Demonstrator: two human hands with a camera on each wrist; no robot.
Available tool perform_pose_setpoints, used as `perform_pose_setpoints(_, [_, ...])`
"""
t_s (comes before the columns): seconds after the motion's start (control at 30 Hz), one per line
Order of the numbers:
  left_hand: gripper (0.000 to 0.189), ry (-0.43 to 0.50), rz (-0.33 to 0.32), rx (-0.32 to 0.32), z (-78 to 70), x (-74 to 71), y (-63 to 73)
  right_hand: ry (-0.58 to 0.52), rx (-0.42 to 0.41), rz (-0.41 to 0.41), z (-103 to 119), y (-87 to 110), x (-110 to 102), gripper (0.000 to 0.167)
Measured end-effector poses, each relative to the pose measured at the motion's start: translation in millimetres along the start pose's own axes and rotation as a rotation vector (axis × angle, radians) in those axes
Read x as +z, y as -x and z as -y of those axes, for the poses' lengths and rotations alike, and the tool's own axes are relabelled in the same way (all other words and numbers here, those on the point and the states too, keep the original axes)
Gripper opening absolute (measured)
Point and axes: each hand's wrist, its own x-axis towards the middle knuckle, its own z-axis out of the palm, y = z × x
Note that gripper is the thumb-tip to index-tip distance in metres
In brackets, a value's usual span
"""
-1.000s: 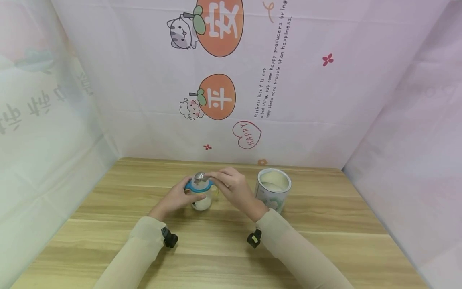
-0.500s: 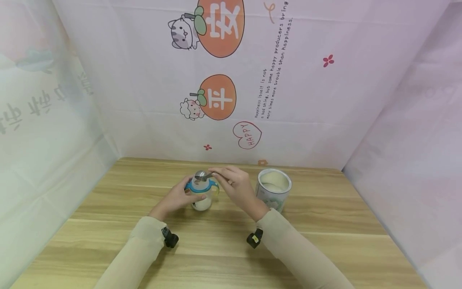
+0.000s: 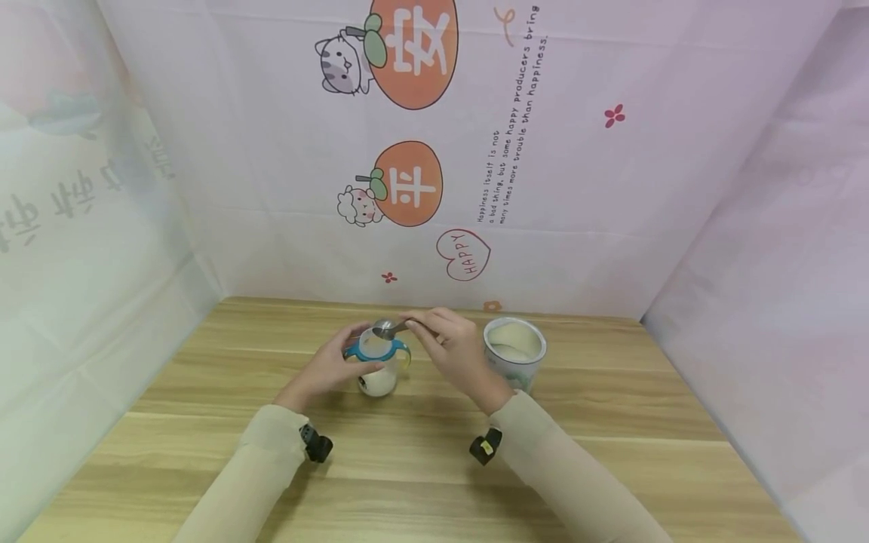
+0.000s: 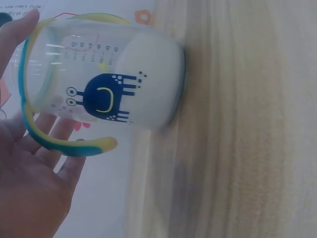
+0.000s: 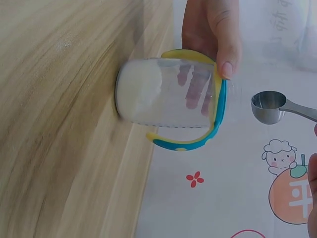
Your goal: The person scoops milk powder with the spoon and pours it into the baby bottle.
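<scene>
A clear baby bottle [image 3: 378, 383] with a blue and yellow two-handled collar stands upright on the table, white powder in its lower part. My left hand [image 3: 326, 373] grips it at the collar, thumb on the near side and fingers behind, as the left wrist view shows beside the printed blue creature [image 4: 104, 96]. Between thumb and fingers my right hand [image 3: 458, 358] pinches the handle of a small metal measuring spoon [image 3: 385, 329]. Its bowl is held just over the bottle's open mouth; in the right wrist view the spoon bowl [image 5: 267, 111] looks emptied of powder.
A tall open can [image 3: 514, 371] of pale powder stands right of the bottle, partly behind my right hand and wrist. Printed cloth [image 3: 563, 188] closes off the back and both sides of the wooden table [image 3: 407, 467].
The right hand has drawn the spoon slightly up and to the right over the bottle's mouth. The left hand keeps its grip on the bottle, and the can stays put.
</scene>
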Motion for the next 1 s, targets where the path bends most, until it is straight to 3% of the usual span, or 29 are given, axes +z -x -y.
perform_pose_setpoints(0.27, [0.091, 0.014, -0.01, 0.021, -9.4, 0.4, -0.5, -0.028, 0.003, -0.024, -4, 0.8, -10, 0.016])
perform_pose_setpoints(0.6, [0.087, -0.018, -0.015, 0.098, -22.7, 0.4, -4.2, 0.005, 0.059, -0.01, -8, 7.0, -33, 0.018])
perform_pose_setpoints(1.0, [0.084, -0.056, -0.026, 0.169, -39.3, 6.5, -14.6, 0.059, 0.061, -0.077, -17, 10.1, -65, 0.016])
